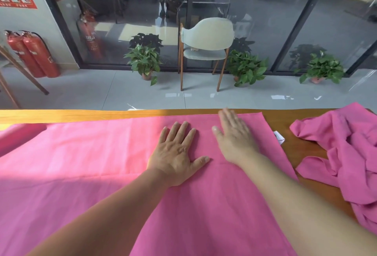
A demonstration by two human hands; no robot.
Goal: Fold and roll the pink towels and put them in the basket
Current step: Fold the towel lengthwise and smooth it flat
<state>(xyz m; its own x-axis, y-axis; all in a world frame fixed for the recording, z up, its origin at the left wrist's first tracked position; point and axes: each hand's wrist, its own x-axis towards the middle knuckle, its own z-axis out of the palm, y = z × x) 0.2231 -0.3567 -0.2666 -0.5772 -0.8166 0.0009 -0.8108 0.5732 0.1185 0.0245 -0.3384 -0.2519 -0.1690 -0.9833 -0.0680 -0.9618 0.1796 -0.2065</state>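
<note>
Pink towel [85, 153] lies spread flat over the wooden table [81, 115], its long side running left to right across the person's front. Both palms are pressed on its right-hand part with fingers straight, gripping nothing: the left hand [177, 153] nearer the middle, the right hand [234, 139] beside it and blurred, closer to the towel's right edge and far corner. Most of the cloth stretches away to the left, so a fold would likely start from that right end. A second towel [346, 153] sits crumpled further right. I see no basket.
</note>
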